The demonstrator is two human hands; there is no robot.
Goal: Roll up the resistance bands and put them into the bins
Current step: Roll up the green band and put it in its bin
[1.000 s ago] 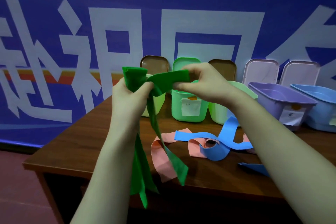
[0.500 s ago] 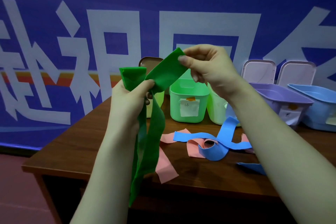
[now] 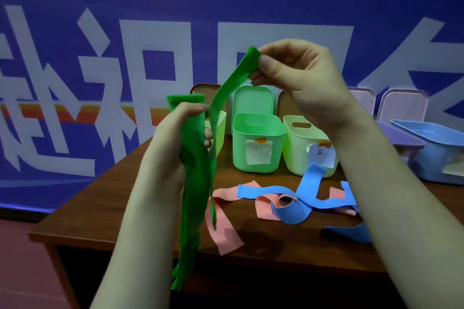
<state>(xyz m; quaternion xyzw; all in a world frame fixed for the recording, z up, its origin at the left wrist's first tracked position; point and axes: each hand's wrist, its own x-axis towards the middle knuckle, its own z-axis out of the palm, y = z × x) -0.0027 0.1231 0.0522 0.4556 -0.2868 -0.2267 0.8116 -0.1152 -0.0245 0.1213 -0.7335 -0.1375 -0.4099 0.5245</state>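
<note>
Gripping one end of the green resistance band (image 3: 194,195) in curled fingers, the left hand (image 3: 172,142) holds it above the left part of the table (image 3: 100,211). The right hand (image 3: 303,78) pinches the other end between thumb and fingers, higher up. Both strands hang down past the front edge. A pink band (image 3: 227,231) and a blue band (image 3: 291,211) lie unrolled near the table's middle. A green bin (image 3: 258,148), a pale green bin (image 3: 297,150) and a blue bin (image 3: 439,158) stand along the rear edge.
</note>
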